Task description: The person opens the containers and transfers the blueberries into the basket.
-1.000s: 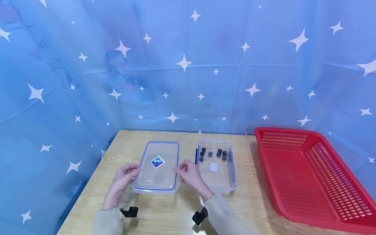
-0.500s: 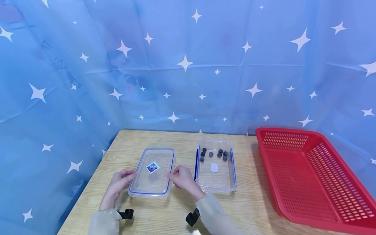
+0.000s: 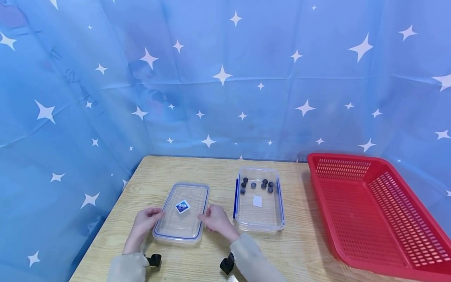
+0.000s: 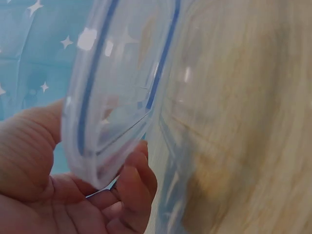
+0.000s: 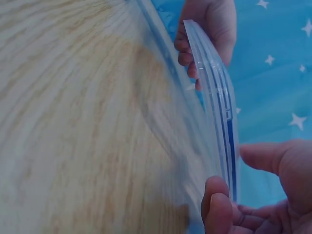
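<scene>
A clear plastic lid (image 3: 181, 223) with a blue seal line and a blue diamond sticker lies between both hands, low over the table. My left hand (image 3: 143, 225) grips its left edge, thumb on top and curled fingers underneath, as the left wrist view shows. On the right edge, my right hand (image 3: 217, 220) pinches the lid between thumb and fingers; in the right wrist view the lid (image 5: 219, 97) slants away toward the other hand. To its right stands a clear plastic box (image 3: 258, 226), uncovered, with several dark blueberry-like balls (image 3: 263, 186) and a white square label (image 3: 257, 201).
A large red plastic basket (image 3: 352, 219) takes up the right side of the wooden table (image 3: 299, 254). Behind and to the left hangs a blue curtain (image 3: 225, 102) with white stars. Each wrist carries a black camera mount.
Both hands have brought the lid toward me and slightly left, lowering it closer to the table. The clear box, the dark balls and the basket have stayed in place.
</scene>
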`<state>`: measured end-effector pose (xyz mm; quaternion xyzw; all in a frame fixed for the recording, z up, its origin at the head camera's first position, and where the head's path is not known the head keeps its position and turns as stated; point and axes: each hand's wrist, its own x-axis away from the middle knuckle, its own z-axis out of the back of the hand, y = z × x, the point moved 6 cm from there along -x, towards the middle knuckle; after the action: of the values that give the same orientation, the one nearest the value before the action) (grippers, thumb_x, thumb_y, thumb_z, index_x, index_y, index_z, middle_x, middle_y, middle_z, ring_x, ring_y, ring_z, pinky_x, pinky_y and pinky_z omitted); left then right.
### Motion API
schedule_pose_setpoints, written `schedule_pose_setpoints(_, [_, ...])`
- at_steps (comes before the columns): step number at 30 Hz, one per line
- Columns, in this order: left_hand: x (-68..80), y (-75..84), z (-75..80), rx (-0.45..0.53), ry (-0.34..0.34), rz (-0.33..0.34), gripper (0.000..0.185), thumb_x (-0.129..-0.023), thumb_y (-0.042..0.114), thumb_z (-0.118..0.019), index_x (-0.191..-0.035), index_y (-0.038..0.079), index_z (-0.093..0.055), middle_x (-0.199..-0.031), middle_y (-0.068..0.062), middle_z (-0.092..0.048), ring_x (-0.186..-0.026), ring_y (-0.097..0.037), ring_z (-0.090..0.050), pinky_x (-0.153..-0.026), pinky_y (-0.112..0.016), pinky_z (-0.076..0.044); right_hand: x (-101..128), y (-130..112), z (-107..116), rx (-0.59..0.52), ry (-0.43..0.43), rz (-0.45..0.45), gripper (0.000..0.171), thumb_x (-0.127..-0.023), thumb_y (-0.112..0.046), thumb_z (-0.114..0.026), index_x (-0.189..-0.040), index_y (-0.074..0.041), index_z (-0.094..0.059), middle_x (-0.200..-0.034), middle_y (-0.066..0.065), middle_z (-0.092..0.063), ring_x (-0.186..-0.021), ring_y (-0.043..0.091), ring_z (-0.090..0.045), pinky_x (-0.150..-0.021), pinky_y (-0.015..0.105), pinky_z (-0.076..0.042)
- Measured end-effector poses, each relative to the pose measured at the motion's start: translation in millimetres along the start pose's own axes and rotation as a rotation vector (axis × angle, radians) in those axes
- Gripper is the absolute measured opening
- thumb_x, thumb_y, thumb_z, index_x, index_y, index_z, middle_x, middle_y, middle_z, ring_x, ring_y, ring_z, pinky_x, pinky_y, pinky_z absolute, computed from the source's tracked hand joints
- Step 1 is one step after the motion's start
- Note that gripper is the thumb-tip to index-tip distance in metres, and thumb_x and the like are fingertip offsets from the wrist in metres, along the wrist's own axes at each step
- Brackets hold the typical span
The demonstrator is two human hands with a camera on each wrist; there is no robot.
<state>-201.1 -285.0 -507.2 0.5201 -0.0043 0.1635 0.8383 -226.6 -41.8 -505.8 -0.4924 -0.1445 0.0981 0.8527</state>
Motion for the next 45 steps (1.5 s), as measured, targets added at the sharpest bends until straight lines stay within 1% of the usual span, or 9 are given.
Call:
schedule_pose_setpoints(5, [7.2, 6.3, -1.7, -0.135, 0.03, -0.052, 0.034, -0.082, 0.015, -0.07, -0.1, -0.013, -0.063, -0.083, -0.012, -0.065, -0.072, -0.015, -0.056, -0.061, -0.024, -0.046, 0, 1, -2, 0.054, -0.003, 0.014, 0.029, -0.087, -0.027, -0.065, -0.072, -0.009, -0.048, -0.052, -0.001, -0.051, -0.042, 0.01, -0.047, -0.04, 0.022, -0.036])
schedule_pose_setpoints(9, [9.6, 9.3, -3.1, -0.175, 0.052, -0.076, 0.032, -0.083, 0.015, -0.069, -0.098, -0.013, -0.064, -0.081, -0.013, -0.065, -0.071, -0.018, -0.057, -0.06, -0.026, -0.047, -1, 1, -4, 0.068, -0.011, 0.012, 0.029, -0.089, -0.028, -0.064, -0.073, -0.01, -0.048, -0.053, -0.001, -0.051, -0.043, 0.011, -0.046, -0.041, 0.022, -0.035])
schedule_pose_setpoints(18, [6.2, 5.3, -5.7, -0.226, 0.064, -0.046, 0.032, -0.085, 0.016, -0.066, -0.101, -0.012, -0.064, -0.088, -0.017, -0.065, -0.078, -0.024, -0.058, -0.061, -0.026, -0.046, -3, -2, -6, 0.121, -0.002, 0.038, 0.028, -0.088, -0.028, -0.064, -0.074, -0.009, -0.049, -0.056, -0.002, -0.043, -0.045, 0.009, -0.038, -0.039, 0.021, -0.03])
schedule_pose_setpoints(22, [5.8, 6.3, -6.9, -0.239, 0.065, -0.055, 0.031, -0.085, 0.016, -0.066, -0.101, -0.011, -0.065, -0.086, -0.015, -0.064, -0.077, -0.024, -0.056, -0.06, -0.027, -0.045, -6, -7, -6, 0.219, 0.03, 0.083, 0.027, -0.088, -0.025, -0.064, -0.072, -0.009, -0.049, -0.055, -0.004, -0.039, -0.044, 0.009, -0.035, -0.039, 0.021, -0.029])
schedule_pose_setpoints(27, [6.5, 6.7, -7.0, -0.256, 0.092, -0.074, 0.03, -0.082, 0.013, -0.068, -0.099, -0.012, -0.065, -0.078, -0.012, -0.063, -0.069, -0.02, -0.055, -0.057, -0.026, -0.044, -8, -13, -7, 0.374, 0.072, 0.121, 0.028, -0.086, -0.022, -0.065, -0.068, -0.007, -0.049, -0.057, -0.001, -0.042, -0.047, 0.012, -0.04, -0.042, 0.024, -0.032])
schedule_pose_setpoints(31, [6.2, 5.2, -7.6, -0.26, 0.09, -0.069, 0.029, -0.082, 0.012, -0.068, -0.099, -0.012, -0.065, -0.077, -0.011, -0.062, -0.068, -0.02, -0.054, -0.056, -0.026, -0.044, -10, -13, -8, 0.416, 0.082, 0.111, 0.029, -0.086, -0.024, -0.066, -0.068, -0.006, -0.051, -0.058, 0.0, -0.043, -0.048, 0.014, -0.041, -0.042, 0.025, -0.032])
schedule_pose_setpoints(34, [5.9, 4.7, -8.1, -0.255, 0.076, -0.066, 0.029, -0.083, 0.012, -0.068, -0.099, -0.012, -0.064, -0.078, -0.012, -0.062, -0.069, -0.02, -0.055, -0.057, -0.027, -0.045, -9, -12, -6, 0.398, 0.077, 0.105, 0.029, -0.086, -0.024, -0.065, -0.069, -0.007, -0.05, -0.058, -0.001, -0.042, -0.048, 0.013, -0.04, -0.042, 0.024, -0.032])
schedule_pose_setpoints(38, [5.8, 6.3, -7.4, -0.257, 0.065, -0.079, 0.03, -0.083, 0.013, -0.068, -0.098, -0.012, -0.063, -0.079, -0.013, -0.062, -0.07, -0.021, -0.056, -0.058, -0.027, -0.046, -7, -16, 0, 0.354, 0.088, 0.137, 0.027, -0.086, -0.023, -0.065, -0.069, -0.008, -0.05, -0.058, -0.002, -0.044, -0.048, 0.01, -0.04, -0.043, 0.022, -0.034])
schedule_pose_setpoints(45, [4.5, 16.6, -4.2, -0.235, 0.154, -0.139, 0.026, -0.081, 0.009, -0.068, -0.098, -0.011, -0.065, -0.082, -0.013, -0.065, -0.073, -0.022, -0.059, -0.06, -0.024, -0.047, 0, -39, 16, 0.209, 0.095, 0.269, 0.017, -0.087, -0.018, -0.065, -0.076, -0.007, -0.057, -0.06, -0.005, -0.049, -0.05, 0.005, -0.043, -0.044, 0.019, -0.038])
